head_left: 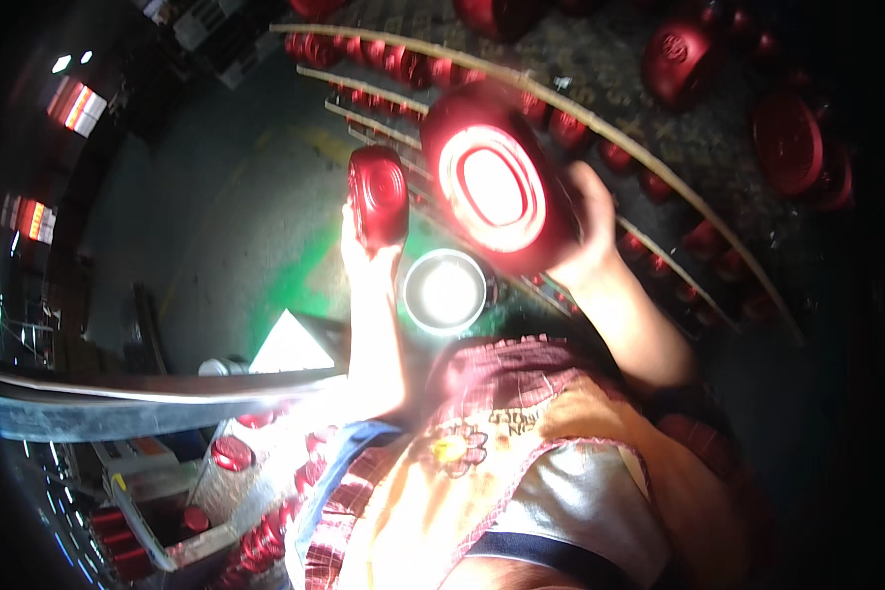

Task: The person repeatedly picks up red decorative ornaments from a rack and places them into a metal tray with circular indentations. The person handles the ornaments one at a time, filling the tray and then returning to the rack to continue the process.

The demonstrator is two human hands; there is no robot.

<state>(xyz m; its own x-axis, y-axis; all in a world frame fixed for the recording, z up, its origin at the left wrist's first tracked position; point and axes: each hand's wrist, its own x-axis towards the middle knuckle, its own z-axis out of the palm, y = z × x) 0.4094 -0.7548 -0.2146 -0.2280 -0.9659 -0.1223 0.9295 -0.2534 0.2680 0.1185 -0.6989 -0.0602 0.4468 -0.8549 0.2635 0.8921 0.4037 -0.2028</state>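
My left hand [366,254] is closed around a small glossy red piece [380,195] with rounded corners and ring-like ridges, held upright. To its right, my right hand [590,224] grips the side of a larger, dark red oval piece [497,182]. This one has a stepped oval face, and strong glare washes out its centre. The two pieces are held apart, both raised in front of me. Below and between my hands is a round, rimmed thing [445,292], its inside glaring white; what it is I cannot make out.
Tiered shelves with pale edges [610,126] curve across the right, carrying several red pieces. More red parts, one of them a rounded lid-like piece [678,61], lie on the dark top shelf. At lower left, a grey crate [182,551] stands beside red parts, below a long pale bar [167,401].
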